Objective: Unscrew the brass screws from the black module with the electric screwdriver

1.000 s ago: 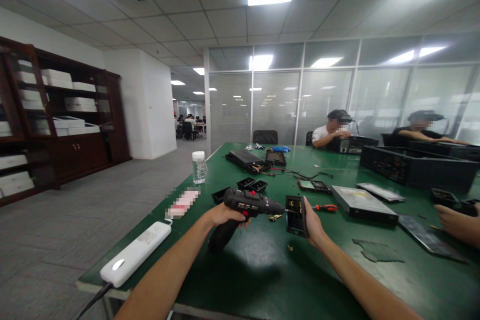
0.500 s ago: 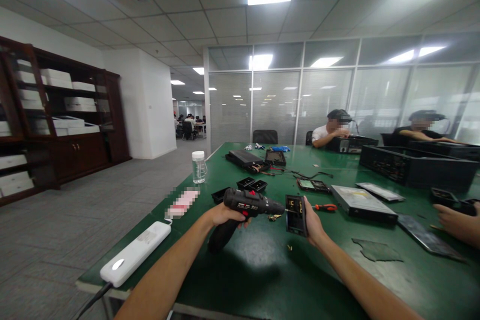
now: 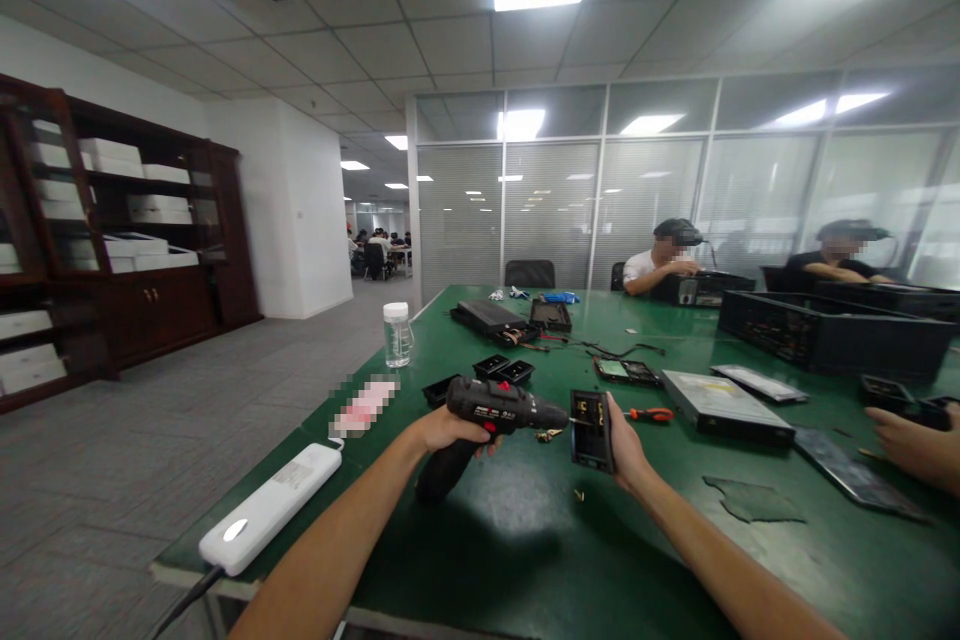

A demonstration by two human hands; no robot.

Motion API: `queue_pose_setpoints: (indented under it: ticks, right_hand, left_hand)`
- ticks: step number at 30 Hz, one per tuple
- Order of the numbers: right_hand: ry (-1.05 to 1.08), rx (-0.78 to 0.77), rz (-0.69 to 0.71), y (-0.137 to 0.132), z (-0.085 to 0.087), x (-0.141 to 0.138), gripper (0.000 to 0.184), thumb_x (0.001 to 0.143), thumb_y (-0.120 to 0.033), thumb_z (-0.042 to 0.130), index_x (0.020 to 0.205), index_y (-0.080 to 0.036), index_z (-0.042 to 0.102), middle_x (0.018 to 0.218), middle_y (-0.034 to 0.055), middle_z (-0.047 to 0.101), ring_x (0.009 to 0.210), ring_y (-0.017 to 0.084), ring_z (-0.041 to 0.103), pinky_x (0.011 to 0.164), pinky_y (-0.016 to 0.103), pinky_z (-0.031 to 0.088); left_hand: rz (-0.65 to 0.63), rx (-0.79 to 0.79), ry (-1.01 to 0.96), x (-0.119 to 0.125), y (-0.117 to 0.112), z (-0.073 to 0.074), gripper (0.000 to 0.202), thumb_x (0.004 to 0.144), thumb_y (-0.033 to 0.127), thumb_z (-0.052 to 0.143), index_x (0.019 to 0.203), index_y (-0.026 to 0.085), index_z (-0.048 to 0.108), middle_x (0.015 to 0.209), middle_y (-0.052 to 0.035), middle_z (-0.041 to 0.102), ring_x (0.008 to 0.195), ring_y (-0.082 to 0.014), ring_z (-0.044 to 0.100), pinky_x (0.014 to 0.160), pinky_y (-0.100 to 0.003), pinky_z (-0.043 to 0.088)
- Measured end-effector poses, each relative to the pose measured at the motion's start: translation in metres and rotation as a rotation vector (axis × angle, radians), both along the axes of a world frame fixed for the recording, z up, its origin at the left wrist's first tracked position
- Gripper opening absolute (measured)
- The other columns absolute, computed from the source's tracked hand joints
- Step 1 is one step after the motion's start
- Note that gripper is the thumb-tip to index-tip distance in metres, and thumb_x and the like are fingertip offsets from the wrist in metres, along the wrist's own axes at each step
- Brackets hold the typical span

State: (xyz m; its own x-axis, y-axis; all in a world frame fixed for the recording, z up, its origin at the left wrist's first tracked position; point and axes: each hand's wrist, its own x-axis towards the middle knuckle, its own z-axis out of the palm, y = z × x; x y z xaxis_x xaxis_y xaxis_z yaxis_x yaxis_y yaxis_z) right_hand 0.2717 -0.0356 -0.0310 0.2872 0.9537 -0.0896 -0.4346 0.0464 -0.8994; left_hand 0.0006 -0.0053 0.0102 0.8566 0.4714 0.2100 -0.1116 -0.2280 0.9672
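My left hand (image 3: pixel 454 430) is wrapped round the grip of a black and red cordless drill (image 3: pixel 502 405), its bit pointing right. The bit's tip reaches into a small black plastic housing (image 3: pixel 591 445) with brass-coloured metal pieces inside. That housing is held upright by my right hand (image 3: pixel 626 440), gripping its right edge above the table. Below, a few small brass-coloured parts (image 3: pixel 549 436) lie on the table, and another brass piece (image 3: pixel 579 495) is nearer to me. Black plastic housings (image 3: pixel 504 370) sit behind the drill.
On the green table (image 3: pixel 495 570) are an orange-handled screwdriver (image 3: pixel 651 415), an optical drive (image 3: pixel 724 410), a white power strip (image 3: pixel 274 505) and a clear bottle (image 3: pixel 397 335). A black computer case (image 3: pixel 840 340) stands at right. Another person's hand (image 3: pixel 911 440) holds black parts at the right edge.
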Motion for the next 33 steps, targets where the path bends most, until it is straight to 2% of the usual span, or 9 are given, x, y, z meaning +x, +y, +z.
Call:
queue_pose_setpoints:
  ticks: [14, 33]
  right_hand:
    - [-0.011, -0.02, -0.048, -0.0023, 0.0033, -0.0018, 0.038, 0.066, -0.053, 0.05, 0.07, -0.016, 0.059, 0.053, 0.0007, 0.061, 0.045, 0.016, 0.055, 0.047, 0.027, 0.044]
    - [0.0, 0.001, 0.026, -0.0002, -0.0017, 0.0005, 0.04, 0.066, -0.055, 0.049, 0.07, -0.016, 0.058, 0.054, 0.0017, 0.061, 0.046, 0.016, 0.056, 0.047, 0.028, 0.044]
  left_hand:
    - [0.005, -0.004, 0.008, 0.0004, -0.0002, 0.0006, 0.026, 0.066, 0.02, 0.055, 0.087, 0.005, 0.057, 0.074, -0.0095, 0.058, 0.061, -0.014, 0.052, 0.054, -0.023, 0.04]
    - [0.013, -0.004, 0.02, 0.0005, 0.0006, 0.0002, 0.028, 0.065, 0.021, 0.057, 0.088, 0.005, 0.058, 0.074, -0.0093, 0.058, 0.062, -0.0148, 0.053, 0.054, -0.024, 0.041]
